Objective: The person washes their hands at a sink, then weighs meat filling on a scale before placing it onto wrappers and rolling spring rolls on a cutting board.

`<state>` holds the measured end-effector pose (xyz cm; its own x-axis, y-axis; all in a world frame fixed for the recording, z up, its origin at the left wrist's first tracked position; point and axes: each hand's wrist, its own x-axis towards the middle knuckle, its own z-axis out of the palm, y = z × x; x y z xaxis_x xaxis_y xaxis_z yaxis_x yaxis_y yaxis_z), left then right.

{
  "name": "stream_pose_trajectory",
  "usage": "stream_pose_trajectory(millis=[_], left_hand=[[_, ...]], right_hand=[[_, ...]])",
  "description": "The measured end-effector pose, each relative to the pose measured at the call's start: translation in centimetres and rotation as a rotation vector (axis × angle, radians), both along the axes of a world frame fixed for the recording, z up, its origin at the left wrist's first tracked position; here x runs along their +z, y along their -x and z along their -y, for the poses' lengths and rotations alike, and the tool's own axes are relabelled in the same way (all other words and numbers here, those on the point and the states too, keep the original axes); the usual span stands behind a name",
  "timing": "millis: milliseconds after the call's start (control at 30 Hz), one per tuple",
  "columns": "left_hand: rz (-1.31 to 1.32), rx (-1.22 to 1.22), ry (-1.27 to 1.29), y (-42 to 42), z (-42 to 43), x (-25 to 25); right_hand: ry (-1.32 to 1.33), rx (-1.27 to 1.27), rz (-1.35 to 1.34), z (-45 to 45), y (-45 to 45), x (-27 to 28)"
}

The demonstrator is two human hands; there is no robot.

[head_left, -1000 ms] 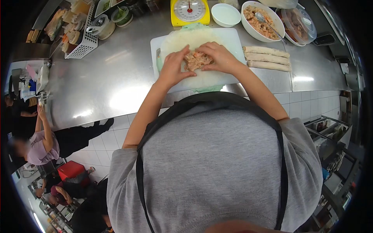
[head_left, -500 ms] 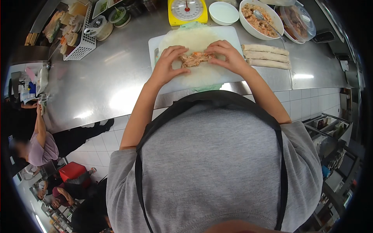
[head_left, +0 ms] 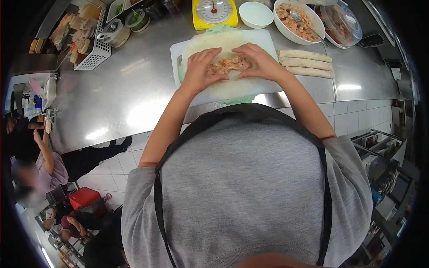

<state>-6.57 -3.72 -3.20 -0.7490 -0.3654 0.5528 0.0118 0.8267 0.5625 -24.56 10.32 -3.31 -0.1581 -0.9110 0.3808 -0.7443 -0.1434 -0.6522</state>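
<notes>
A strip of pinkish minced filling [head_left: 229, 66] lies across a pale, thin round wrapper [head_left: 212, 42]. Beneath the wrapper is a white cutting board [head_left: 266, 41], with bits of green sheet or cloth [head_left: 243, 100] showing at its edges. My left hand [head_left: 200, 70] curves around the filling's left end, fingers and thumb apart. At the right end, my right hand [head_left: 260, 63] is cupped the same way, thumb low and fingers above. Both hands touch or nearly touch the filling; exact contact is hard to see. Several long pale rolls [head_left: 306, 64] lie side by side right of the board.
Behind the board stand a yellow scale [head_left: 196, 22], a pale bowl [head_left: 256, 15] and a white bowl [head_left: 286, 35] of filling with a spoon [head_left: 296, 16]. A lidded container [head_left: 346, 27] is at right. A white basket [head_left: 94, 57] holds containers at left. Co-workers are farther left.
My hands have come closer together, the left shifting right and its thumb nearing the right thumb. The filling looks a little more gathered and shifted right.
</notes>
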Motion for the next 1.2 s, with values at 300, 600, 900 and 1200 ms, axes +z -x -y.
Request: stream_pose_trajectory(millis=[300, 600, 900, 1200], left_hand=[[0.344, -0.120, 0.065, 2.4, 0.1, -2.5], [0.207, -0.257, 0.037, 3.9, -0.5, -1.6], [0.002, -0.101, 0.049, 4.5, -1.6, -0.7], [0.063, -0.090, 0.177, 4.8, -1.9, -1.9]], right_hand=[[-0.262, 0.052, -0.009, -0.4, 1.1, -1.3], [-0.159, 0.085, -0.146, 0.1, 1.7, -1.1], [-0.178, 0.023, 0.098, -2.0, 2.2, 0.6], [-0.125, -0.076, -0.043, -2.4, 2.9, -0.8]])
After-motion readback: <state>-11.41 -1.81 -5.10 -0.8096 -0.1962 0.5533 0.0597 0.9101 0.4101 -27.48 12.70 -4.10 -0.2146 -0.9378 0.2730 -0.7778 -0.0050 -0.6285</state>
